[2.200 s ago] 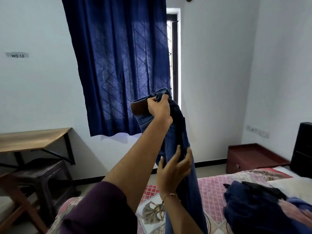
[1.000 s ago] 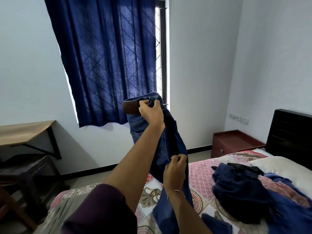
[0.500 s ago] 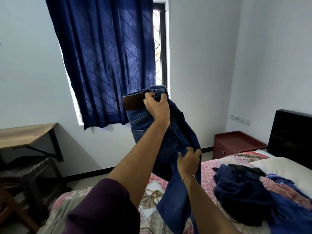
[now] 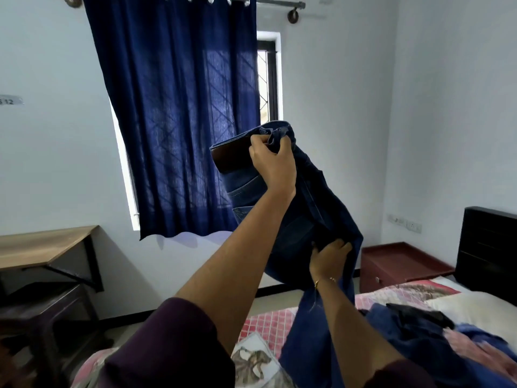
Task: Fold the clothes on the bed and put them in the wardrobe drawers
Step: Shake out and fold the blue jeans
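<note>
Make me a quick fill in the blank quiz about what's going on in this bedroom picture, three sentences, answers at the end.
1. The left hand grips the jeans at the ____.
2. The right hand holds the jeans ____ down than the left hand does.
3. The curtain over the window is dark ____.

Missing words: waistband; lower; blue

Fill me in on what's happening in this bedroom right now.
A person is holding a pair of dark blue denim jeans up in the air above the bed with the pink patterned bedspread. The left hand grips the waistband high up, while the right hand pinches the fabric lower down. The jeans are not folded yet. A heap of dark blue clothes lies on the bed to the right, unfolded.
</note>
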`<act>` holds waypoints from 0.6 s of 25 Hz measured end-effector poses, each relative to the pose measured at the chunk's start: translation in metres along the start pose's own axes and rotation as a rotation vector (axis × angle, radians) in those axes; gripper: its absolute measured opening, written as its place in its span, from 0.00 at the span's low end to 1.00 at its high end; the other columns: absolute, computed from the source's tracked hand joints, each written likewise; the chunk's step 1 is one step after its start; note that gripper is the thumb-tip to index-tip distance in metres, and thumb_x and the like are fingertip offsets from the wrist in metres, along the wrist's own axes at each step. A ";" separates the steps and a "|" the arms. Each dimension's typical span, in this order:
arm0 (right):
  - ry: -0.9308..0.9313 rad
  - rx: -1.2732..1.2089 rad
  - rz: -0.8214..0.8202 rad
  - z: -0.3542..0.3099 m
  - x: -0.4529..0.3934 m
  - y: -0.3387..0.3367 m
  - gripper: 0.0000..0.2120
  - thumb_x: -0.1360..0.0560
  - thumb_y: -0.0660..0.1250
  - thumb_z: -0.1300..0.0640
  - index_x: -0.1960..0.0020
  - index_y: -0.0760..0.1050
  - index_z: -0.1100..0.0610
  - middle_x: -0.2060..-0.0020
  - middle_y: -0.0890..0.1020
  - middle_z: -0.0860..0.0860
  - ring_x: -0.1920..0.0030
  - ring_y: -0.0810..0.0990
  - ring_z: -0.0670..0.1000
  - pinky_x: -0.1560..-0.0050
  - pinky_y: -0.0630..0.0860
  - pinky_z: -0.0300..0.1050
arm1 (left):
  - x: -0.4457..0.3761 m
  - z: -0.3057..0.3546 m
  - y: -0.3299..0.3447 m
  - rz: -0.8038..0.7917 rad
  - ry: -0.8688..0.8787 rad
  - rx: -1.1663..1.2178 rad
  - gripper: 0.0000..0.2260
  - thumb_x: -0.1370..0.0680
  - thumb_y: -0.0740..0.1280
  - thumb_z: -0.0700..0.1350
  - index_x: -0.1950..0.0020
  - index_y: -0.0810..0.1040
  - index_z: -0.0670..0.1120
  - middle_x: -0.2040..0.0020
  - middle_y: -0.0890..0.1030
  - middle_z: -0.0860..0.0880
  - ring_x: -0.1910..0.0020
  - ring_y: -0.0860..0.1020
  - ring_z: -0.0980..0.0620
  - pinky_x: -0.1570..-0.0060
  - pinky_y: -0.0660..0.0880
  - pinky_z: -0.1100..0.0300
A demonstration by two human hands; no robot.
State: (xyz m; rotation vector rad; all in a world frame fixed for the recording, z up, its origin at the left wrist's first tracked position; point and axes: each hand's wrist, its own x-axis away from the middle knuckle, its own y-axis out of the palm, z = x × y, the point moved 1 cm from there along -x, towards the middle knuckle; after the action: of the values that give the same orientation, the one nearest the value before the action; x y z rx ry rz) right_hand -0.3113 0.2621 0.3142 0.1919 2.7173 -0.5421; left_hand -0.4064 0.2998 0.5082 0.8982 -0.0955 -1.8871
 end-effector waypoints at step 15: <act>0.015 -0.860 -0.775 -0.095 -0.052 -0.042 0.15 0.22 0.55 0.68 0.57 0.79 0.58 0.64 0.83 0.52 0.61 0.80 0.50 0.57 0.77 0.41 | -0.073 0.094 0.067 0.070 0.339 -0.026 0.06 0.23 0.63 0.37 0.53 0.66 0.44 0.51 0.70 0.47 0.62 0.68 0.58 0.63 0.70 0.68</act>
State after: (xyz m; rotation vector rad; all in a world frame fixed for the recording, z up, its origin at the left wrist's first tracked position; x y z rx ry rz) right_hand -0.3023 0.2578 0.4305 -1.0855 2.6859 0.4856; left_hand -0.3982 0.2971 0.6447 1.1686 0.1022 -1.6440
